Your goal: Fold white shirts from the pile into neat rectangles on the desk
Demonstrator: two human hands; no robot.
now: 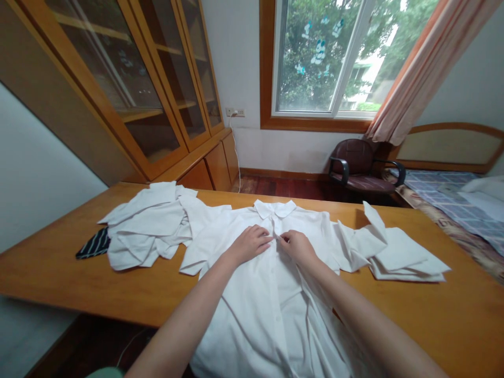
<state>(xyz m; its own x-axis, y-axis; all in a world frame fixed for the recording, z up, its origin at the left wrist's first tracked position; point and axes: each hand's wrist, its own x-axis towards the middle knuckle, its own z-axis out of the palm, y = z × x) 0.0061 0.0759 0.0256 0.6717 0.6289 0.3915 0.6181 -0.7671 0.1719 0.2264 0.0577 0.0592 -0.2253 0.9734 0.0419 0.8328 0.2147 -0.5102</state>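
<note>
Indoors, near the tabletop [437, 320] edge facing a window [315, 63], a shirt [260, 289] is pinched by left hand [251, 243] and right hand [298, 245].

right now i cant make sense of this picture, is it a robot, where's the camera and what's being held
No robot here: these are a person's two bare hands. There is just one picture, taken by a camera worn on that person's head, looking forward and down, so the forearms come in from the bottom.

On the wooden table lies a white collared shirt, front up. To its left are a loose white cloth pile and a dark striped cloth; to its right, folded white cloth.

The right hand pinches the shirt's front below the collar. The left hand touches it opposite; whether it grips is unclear.
</note>
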